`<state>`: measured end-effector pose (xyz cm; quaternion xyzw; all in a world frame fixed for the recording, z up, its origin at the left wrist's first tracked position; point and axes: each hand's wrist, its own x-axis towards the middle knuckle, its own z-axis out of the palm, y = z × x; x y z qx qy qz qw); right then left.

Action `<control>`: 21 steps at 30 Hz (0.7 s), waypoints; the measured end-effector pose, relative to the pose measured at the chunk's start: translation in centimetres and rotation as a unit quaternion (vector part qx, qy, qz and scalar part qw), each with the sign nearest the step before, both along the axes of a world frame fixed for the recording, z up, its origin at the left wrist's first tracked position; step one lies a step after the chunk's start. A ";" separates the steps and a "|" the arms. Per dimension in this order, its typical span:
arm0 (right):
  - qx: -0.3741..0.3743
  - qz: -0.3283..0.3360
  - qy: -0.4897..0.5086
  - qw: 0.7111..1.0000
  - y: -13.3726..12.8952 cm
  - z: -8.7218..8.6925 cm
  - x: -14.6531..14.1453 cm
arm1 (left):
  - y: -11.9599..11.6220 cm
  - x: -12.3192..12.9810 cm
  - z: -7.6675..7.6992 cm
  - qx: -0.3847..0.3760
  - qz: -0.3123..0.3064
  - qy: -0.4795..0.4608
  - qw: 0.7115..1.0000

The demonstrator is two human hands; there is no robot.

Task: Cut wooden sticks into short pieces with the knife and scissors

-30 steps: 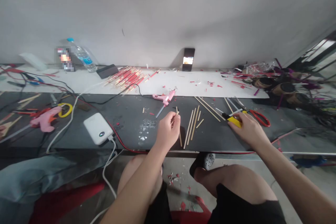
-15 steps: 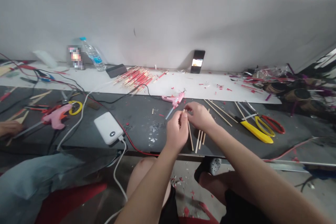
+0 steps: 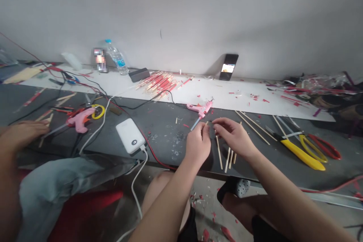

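Note:
My left hand [image 3: 198, 141] is closed in a pinch, with the pale tip of a short wooden stick [image 3: 207, 123] showing between thumb and forefinger. Just to its right, my right hand [image 3: 232, 136] has its fingers curled and tips close together; anything between them is too small to make out. Below the hands, several thin wooden sticks [image 3: 227, 160] lie on the dark table, partly covered by my right hand. A pink glue gun [image 3: 200, 109] rests behind my left hand, its clear glue stick pointing toward me.
Right of my hands lie two long sticks [image 3: 252, 126], a yellow-handled cutter [image 3: 303, 154] and scissors [image 3: 323, 147]. A white power bank [image 3: 130, 136] with cables sits left. Behind are a pile of red-and-wood sticks [image 3: 159, 84] and a phone [image 3: 228, 67]. A co-worker's hand [image 3: 24, 134] is far left.
My right hand has drawn away from my left, leaving a small gap between them. The view has shifted left. The co-worker's hand and arm now show more fully.

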<state>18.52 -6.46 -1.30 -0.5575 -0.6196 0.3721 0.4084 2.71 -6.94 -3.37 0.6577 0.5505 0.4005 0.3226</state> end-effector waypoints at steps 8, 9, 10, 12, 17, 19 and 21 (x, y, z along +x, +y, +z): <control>-0.030 -0.003 -0.043 0.999 -2.7 -0.2 2.8 | -2.2 1.0 0.8 -0.001 -0.142 0.067 0.988; -0.033 0.003 -0.053 0.998 -3.1 -0.2 3.1 | -2.4 1.1 0.7 -0.005 -0.148 0.070 0.987; -0.037 0.008 -0.063 0.997 -3.6 -0.2 3.5 | -2.4 1.3 0.7 -0.009 -0.152 0.073 0.986; -0.042 0.019 -0.082 0.996 -4.5 -0.1 4.1 | -2.5 1.5 0.6 -0.012 -0.163 0.077 0.984; -0.061 0.050 -0.101 0.992 -6.4 0.5 5.5 | -2.8 1.9 0.9 -0.007 -0.220 0.073 0.973; -0.071 0.069 -0.091 0.991 -6.9 0.7 5.7 | -3.0 2.1 1.0 -0.007 -0.236 0.064 0.970; -0.077 0.082 -0.073 0.991 -7.3 0.6 5.5 | -3.2 2.2 1.2 -0.008 -0.244 0.055 0.968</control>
